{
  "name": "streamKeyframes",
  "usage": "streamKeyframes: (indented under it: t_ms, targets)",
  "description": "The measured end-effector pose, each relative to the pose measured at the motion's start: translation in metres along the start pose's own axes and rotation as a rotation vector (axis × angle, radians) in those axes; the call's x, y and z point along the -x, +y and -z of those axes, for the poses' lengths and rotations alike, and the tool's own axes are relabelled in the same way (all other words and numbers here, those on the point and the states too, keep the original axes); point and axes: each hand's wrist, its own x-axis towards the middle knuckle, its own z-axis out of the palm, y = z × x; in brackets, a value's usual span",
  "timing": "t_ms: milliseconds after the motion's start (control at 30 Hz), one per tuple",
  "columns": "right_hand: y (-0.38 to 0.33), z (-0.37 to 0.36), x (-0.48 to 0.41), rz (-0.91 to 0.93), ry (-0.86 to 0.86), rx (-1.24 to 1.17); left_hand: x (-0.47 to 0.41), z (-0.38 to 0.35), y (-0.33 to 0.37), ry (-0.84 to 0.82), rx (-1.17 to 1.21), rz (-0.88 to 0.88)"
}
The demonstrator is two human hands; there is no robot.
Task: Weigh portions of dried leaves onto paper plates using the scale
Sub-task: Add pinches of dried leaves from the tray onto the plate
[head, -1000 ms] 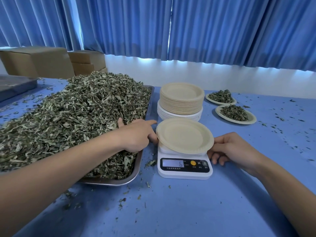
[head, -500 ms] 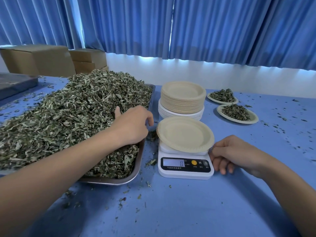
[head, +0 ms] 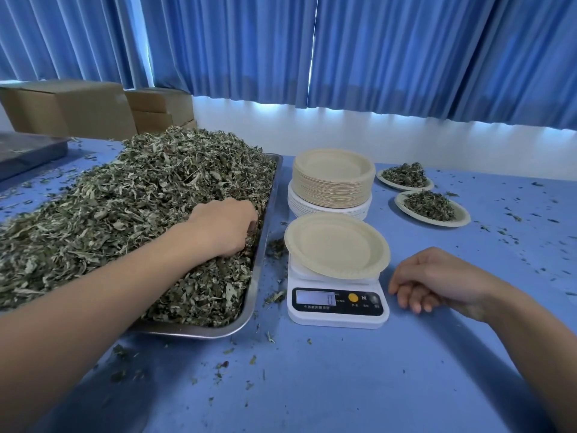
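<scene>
Centre-left, the left hand (head: 223, 228) is clutching dried leaves (head: 125, 210) in the heap; the right hand (head: 437, 281) is lying slack beside the scale (head: 337, 307). Next is probably dropping them onto the empty paper plate (head: 337, 245) atop it.

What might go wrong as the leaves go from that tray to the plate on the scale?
1. The paper plate overhangs the scale; a handful dropped near its rim might tip it.
2. The left hand digs into the dried leaves; carrying them across may scatter more crumbs on the table.
3. The right hand rests beside the scale; a nudge might upset its zero reading.
</scene>
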Motion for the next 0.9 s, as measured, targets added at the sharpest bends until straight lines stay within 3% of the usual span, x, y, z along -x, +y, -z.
streamKeyframes:
  t_ms: [200, 367, 700, 900]
  targets:
    - [-0.006, 0.012, -0.023, -0.041, 0.266, -0.153, -0.010, 0.016, -0.005, 0.180, 0.052, -0.013]
    - [0.001, 0.005, -0.040, 0.030, 0.424, -0.146, -0.014, 0.022, -0.007, 0.162, 0.147, -0.042]
    - [0.018, 0.005, -0.043, 0.164, 0.425, -0.119, -0.022, 0.028, 0.005, 0.368, 0.563, -0.104]
    - [0.019, 0.004, -0.042, 0.187, 0.421, -0.110, -0.021, 0.023, 0.053, 0.260, 0.667, -0.274]
